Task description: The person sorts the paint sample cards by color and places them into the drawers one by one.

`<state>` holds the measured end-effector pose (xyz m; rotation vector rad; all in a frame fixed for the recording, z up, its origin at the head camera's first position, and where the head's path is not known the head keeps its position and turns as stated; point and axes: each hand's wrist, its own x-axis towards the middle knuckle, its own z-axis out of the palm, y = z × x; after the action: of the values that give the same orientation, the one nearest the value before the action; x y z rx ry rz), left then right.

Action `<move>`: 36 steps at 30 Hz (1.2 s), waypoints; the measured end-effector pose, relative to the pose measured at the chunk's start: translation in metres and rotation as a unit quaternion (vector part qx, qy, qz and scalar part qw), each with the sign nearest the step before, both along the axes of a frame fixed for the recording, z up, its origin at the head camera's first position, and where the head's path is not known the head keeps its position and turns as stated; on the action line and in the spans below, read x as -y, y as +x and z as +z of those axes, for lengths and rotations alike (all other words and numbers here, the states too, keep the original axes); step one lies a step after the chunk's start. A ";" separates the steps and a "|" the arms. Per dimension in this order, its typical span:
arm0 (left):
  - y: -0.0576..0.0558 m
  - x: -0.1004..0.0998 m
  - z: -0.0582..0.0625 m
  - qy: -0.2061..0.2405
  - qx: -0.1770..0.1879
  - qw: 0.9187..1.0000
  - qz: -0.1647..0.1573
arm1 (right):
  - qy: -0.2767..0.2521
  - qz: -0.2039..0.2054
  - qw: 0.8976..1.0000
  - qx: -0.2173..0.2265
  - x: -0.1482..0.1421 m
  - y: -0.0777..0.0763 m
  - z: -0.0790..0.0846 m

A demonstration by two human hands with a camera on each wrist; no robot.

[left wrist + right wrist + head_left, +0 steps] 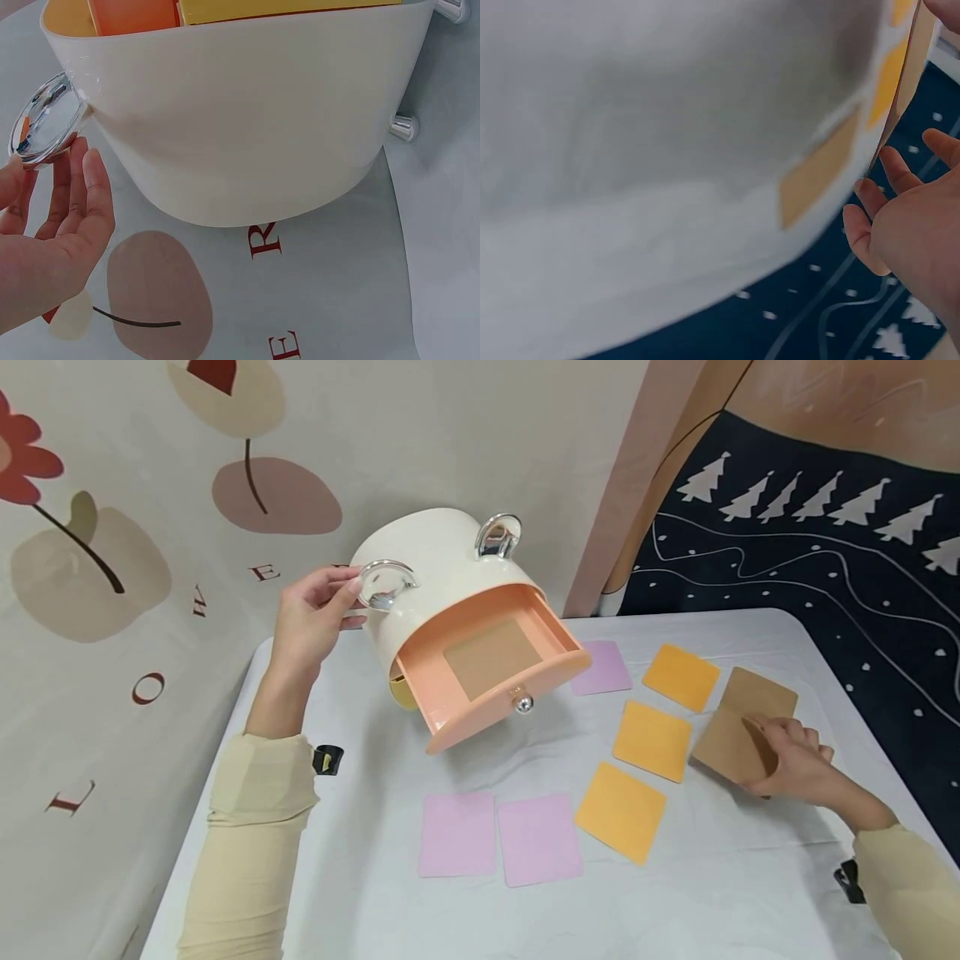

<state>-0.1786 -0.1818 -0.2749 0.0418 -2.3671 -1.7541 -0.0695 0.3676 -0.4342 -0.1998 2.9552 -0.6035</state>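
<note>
A white organizer box point(435, 543) with chrome ear-shaped rings stands tilted at the back of the table. My left hand point(311, 614) pinches its left chrome ring point(382, 600) between thumb and fingers. The peach drawer point(487, 718) is pulled out, and a brown card point(492, 658) lies in it. Below shows a bit of a yellow drawer point(403, 692). At the right, my right hand point(798, 764) holds a square brown card point(731, 747) by its right side, tilted up from the table. Another brown card point(761, 697) lies just behind it.
Several orange cards point(651, 741) lie in a column left of the right hand. Two lilac cards point(457, 835) lie at the front, and one more lilac card point(606, 668) is beside the box. A patterned wall cloth point(450, 435) hangs right behind the table.
</note>
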 end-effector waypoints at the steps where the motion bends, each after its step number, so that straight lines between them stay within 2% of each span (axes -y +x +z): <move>1: 0.000 0.000 0.000 -0.003 0.000 1.000 0.001 | -0.003 0.005 1.000 -0.010 0.001 -0.002 0.005; 6: -0.001 0.000 -0.001 -0.004 0.003 1.000 0.000 | -0.020 0.045 0.997 -0.051 0.010 -0.017 0.035; 15: 0.000 0.001 0.000 0.010 0.004 1.000 0.001 | -0.033 0.110 0.991 -0.063 0.051 -0.057 0.092; 21: 0.000 0.000 0.000 -0.005 0.007 1.000 0.002 | -0.042 0.154 0.985 -0.066 0.088 -0.079 0.129; 29: 0.000 0.001 0.002 0.011 0.006 1.000 0.001 | -0.073 0.255 0.960 -0.085 0.137 -0.108 0.181; 33: -0.001 0.001 0.001 0.010 0.006 1.000 0.001 | -0.091 0.309 0.942 -0.093 0.161 -0.120 0.193; 36: -0.001 0.000 0.001 0.015 0.006 1.000 0.000 | -0.099 0.339 0.932 -0.077 0.178 -0.126 0.197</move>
<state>-0.1792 -0.1817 -0.2736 0.0571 -2.3489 -1.7934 -0.1955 0.1891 -0.2375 -1.2659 2.6711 -0.7889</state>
